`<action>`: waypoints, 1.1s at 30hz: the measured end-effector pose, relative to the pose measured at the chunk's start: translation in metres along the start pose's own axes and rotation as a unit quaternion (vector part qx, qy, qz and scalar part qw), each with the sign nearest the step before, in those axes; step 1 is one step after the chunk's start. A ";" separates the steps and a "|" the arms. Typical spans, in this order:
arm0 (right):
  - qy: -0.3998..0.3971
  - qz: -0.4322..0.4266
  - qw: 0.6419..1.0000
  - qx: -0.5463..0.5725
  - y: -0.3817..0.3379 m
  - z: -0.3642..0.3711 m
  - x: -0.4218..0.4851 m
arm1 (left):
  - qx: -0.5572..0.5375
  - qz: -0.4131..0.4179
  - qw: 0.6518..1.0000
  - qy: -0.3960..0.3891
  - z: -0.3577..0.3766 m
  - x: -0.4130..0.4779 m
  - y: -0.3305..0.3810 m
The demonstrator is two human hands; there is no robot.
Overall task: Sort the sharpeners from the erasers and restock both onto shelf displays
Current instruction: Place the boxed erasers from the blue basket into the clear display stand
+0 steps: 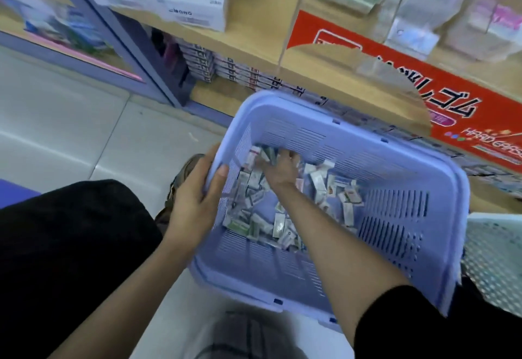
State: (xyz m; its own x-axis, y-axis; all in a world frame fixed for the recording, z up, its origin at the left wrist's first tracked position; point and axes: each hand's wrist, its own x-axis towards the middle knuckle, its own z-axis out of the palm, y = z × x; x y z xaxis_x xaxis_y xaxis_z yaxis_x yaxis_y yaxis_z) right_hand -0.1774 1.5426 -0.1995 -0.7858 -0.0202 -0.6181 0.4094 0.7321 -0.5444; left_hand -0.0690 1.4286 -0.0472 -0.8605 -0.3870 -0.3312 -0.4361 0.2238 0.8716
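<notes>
Gripping the near-side rim of a slotted lavender plastic basket [367,161], the left hand [195,197] curls round it. The right hand [279,169] digs into small white boxed packets [319,186] lying around its fingertips, but blur hides whether it is grasping any.

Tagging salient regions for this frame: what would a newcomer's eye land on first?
The big lavender basket fills the centre, with a heap of small packets in its bottom. The right hand digs into that heap while the left hand grips the basket's left rim. Behind, at upper right, a bright red banner lies along the wooden shelf.
</notes>
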 end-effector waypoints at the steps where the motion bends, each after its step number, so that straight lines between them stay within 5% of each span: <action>1: 0.006 0.008 1.000 -0.007 -0.002 0.008 0.003 | -0.009 -0.003 1.000 0.002 0.000 0.000 0.001; 7: 0.023 0.035 0.999 -0.002 -0.008 0.031 0.002 | -0.022 -0.003 1.000 -0.006 0.001 0.001 0.004; 18: -0.105 0.065 0.968 0.220 0.000 0.013 0.011 | -0.036 0.001 0.999 -0.007 0.000 0.001 -0.002; 25: -0.095 0.006 0.971 0.218 0.000 -0.008 -0.028 | -0.016 0.006 1.000 -0.004 -0.001 -0.002 0.003; 29: -0.074 -0.043 0.971 0.222 -0.008 -0.053 -0.069 | 0.021 0.011 1.000 -0.019 -0.004 -0.002 0.000; 33: -0.065 -0.110 0.965 0.231 -0.029 -0.116 -0.121 | 0.192 0.070 0.978 0.030 -0.010 0.000 0.006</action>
State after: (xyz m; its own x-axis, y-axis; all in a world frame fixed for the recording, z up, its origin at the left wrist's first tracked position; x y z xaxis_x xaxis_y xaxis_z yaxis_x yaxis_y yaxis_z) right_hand -0.1484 1.6025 -0.0432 -0.8248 -0.2470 -0.5086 0.4261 0.3196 -0.8463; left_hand -0.0691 1.4206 -0.0389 -0.9070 -0.3782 -0.1853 -0.3911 0.5933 0.7035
